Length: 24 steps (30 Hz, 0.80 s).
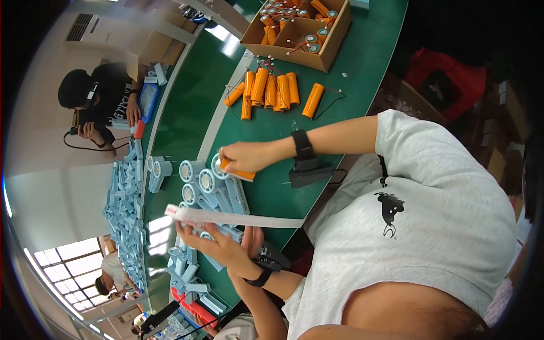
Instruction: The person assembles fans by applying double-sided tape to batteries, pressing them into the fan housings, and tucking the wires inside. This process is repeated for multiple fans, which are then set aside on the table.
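My right hand (245,157) is closed round an orange cylindrical battery (238,170) and leans over light-blue plastic housings with round ends. Its fingers are by the nearest housing's end (217,165); whether the battery touches it cannot be seen. My left hand (218,245) pinches a long white paper strip (249,219) with red print, which stretches towards the table edge by my shirt. More housings (208,180) lie under and beyond the strip. Another hand (253,240), seemingly a co-worker's, is close behind my left hand and partly hidden.
Several wired orange batteries (271,90) lie on the green table (272,195), one (313,101) apart. A divided cardboard box (326,59) holds more. Light-blue parts (126,212) are heaped on the far bench, where a person in black (105,93) works. A red stool (447,79) stands behind.
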Tool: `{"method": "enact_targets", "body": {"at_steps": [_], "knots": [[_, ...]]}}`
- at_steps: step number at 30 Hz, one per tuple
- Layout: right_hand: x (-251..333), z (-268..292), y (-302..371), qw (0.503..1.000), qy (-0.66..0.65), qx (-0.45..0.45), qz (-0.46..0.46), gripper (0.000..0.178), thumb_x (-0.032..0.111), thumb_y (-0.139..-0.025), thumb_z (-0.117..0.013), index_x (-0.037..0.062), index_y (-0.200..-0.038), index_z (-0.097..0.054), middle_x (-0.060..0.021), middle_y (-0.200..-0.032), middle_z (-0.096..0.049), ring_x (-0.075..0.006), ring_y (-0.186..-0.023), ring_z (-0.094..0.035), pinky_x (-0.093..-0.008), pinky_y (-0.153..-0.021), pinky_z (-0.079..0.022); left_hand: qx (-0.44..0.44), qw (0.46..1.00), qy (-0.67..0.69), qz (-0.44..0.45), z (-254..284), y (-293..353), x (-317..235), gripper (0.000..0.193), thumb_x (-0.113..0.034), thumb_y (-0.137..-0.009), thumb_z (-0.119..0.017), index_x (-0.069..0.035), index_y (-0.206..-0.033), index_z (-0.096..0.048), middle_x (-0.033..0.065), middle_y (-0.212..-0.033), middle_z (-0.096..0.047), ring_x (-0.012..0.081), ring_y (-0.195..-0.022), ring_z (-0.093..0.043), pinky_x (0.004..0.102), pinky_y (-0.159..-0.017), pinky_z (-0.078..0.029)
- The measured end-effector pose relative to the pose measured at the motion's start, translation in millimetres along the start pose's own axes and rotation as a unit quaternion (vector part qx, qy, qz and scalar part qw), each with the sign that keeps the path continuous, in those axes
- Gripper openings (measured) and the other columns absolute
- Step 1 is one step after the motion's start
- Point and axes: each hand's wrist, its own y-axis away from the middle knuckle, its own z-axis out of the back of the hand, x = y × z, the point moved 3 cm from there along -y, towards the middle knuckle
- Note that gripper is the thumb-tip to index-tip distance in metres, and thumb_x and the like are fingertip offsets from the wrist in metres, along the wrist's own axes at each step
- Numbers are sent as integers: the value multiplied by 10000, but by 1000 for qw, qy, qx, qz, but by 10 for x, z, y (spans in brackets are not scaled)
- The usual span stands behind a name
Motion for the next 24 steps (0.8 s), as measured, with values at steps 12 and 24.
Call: {"method": "enact_targets", "body": {"at_steps": [12,24], "knots": [[-37,536,114,973,-12,-190,130,250,168,-785,-593,10,-969,-535,-192,-1118,-503,-257,-1097,-478,-305,-880,-383,132,974,-34,-180,-662,-899,-288,321,-130,-845,-489,58,-1101,-439,215,-1163,-436,345,-1078,-418,391,-910,-333],[166,1344,914,978,-194,-8,-74,262,88,-801,-562,-33,-1019,-482,-138,-1027,-586,-160,-847,-607,-241,-794,-442,71,956,-201,-201,-553,-282,-590,412,-263,-839,-537,54,-1090,-457,201,-1057,-486,332,-1000,-457,397,-829,-363]]}}
